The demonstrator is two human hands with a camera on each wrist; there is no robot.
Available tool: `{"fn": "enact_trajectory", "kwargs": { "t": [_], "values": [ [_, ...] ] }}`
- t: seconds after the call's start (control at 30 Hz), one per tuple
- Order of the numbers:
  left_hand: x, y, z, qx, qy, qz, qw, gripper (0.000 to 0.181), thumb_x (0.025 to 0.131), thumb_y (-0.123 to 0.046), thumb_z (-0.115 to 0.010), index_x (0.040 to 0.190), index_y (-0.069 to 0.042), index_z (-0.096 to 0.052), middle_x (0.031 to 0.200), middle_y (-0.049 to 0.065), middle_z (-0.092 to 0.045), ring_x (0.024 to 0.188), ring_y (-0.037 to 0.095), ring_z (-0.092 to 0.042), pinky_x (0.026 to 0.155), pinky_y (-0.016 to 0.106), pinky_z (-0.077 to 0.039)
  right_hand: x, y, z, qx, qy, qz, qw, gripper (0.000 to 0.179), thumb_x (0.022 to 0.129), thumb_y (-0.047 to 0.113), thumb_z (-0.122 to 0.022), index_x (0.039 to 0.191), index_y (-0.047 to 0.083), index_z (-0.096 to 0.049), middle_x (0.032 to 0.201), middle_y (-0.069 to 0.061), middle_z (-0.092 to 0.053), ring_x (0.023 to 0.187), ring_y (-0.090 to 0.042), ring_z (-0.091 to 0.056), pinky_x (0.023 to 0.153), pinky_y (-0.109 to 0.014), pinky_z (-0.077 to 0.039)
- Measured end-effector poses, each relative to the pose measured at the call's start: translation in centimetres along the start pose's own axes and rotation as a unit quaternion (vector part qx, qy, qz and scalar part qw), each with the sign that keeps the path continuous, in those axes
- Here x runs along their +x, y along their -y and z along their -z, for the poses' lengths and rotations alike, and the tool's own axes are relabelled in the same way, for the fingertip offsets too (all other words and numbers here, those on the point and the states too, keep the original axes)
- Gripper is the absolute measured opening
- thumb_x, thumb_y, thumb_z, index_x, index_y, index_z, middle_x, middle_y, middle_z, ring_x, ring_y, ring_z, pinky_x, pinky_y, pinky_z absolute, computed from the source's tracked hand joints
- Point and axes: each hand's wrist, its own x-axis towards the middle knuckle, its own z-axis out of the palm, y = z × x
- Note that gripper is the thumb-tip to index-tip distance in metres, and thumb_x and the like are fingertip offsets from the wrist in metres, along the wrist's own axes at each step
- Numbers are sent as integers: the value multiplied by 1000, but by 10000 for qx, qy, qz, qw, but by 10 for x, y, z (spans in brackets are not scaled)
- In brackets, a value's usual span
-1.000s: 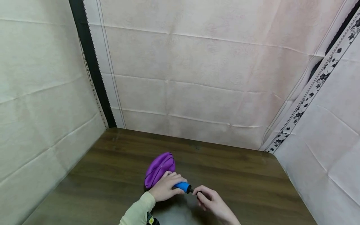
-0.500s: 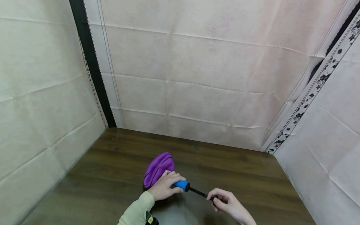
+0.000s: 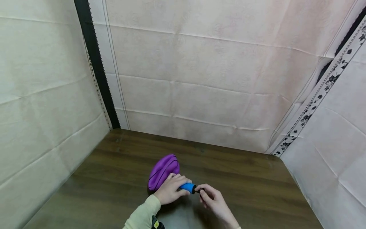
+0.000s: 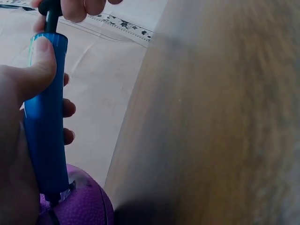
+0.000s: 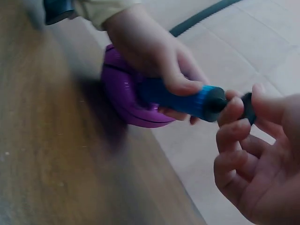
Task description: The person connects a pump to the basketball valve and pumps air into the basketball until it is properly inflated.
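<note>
My left hand (image 3: pixel 171 189) grips the blue barrel of a small hand pump (image 4: pixel 47 126), its thumb lying along the side. The pump's far end meets a purple ball (image 3: pixel 162 173), which looks partly deflated and creased, with black seam lines. In the left wrist view the ball (image 4: pixel 91 201) shows its pebbled surface where the pump's tip enters. With thumb and fingers, my right hand (image 3: pixel 213 201) pinches the pump's black handle (image 5: pixel 248 108). Only a short piece of the black rod shows between barrel and handle.
Beneath the hands is a dark wood-grain table (image 3: pixel 251 184). Pale creased cloth (image 3: pixel 200 79) hangs behind it and on both sides, with a floral border at the right corner. A dark band (image 3: pixel 97 63) runs down the left corner.
My right hand pulled the handle out to the right, baring a long stretch of rod, then pushed it back in near the barrel. The left hand and ball stay nearly in place.
</note>
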Motion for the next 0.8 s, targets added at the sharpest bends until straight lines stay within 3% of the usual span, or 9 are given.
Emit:
{"fn": "enact_trajectory", "kwargs": {
  "t": [0.2,0.33,0.4,0.5,0.57,0.67,0.73,0.8],
  "values": [
    [-1,4,9,-207,-187,173,9995,37,96,-46,-53,122,-22,-61,107,-11,-63,98,8,-53,95,36,-35,-16,23,22,266,-378,-751,9961,38,105,29,-40,122,-2,-54,73,2,-54,58,-5,-47,57,-25,-40],
    [-1,6,11,-160,-253,165,9994,36,96,-46,-53,122,-22,-61,106,-11,-63,97,7,-53,94,36,-35,-21,28,34,227,-148,-389,9989,30,105,20,-41,119,-3,-53,69,0,-52,56,-10,-43,55,-28,-41],
    [0,6,10,-83,-198,183,9996,36,96,-46,-53,122,-22,-61,105,-11,-63,95,7,-52,94,35,-35,-20,24,35,221,97,-25,9997,25,104,13,-42,116,-7,-52,66,-5,-48,54,-15,-41,50,-33,-38],
    [3,3,8,198,-97,201,9996,36,95,-46,-54,122,-22,-61,105,-11,-64,94,6,-52,93,34,-35,-13,12,31,237,367,315,9986,22,103,7,-42,112,-12,-50,67,-8,-46,52,-13,-40,44,-38,-33],
    [5,0,5,421,-3,232,9988,37,94,-46,-55,122,-22,-62,106,-11,-64,95,7,-52,94,34,-35,-7,1,24,290,445,284,9982,24,103,7,-41,113,-13,-47,68,-5,-47,52,-7,-42,41,-32,-32],
    [7,-6,-1,777,85,245,9966,37,93,-46,-56,121,-23,-62,108,-11,-64,97,8,-53,95,34,-35,3,-15,11,383,415,324,9979,24,104,7,-38,112,-15,-45,69,-12,-45,56,0,-45,41,-21,-33],
    [6,-10,-3,861,73,214,9960,37,93,-47,-56,120,-23,-62,108,-11,-64,97,8,-53,94,34,-35,5,-21,4,413,377,307,9980,24,104,7,-37,111,-15,-45,70,-21,-43,56,0,-46,43,-17,-35],
    [6,-12,-4,834,5,141,9964,37,93,-48,-55,120,-24,-62,108,-11,-65,97,7,-53,94,33,-35,6,-21,2,334,293,214,9988,24,104,9,-39,110,-13,-47,70,-21,-43,55,0,-45,44,-16,-35]
  ]
}}
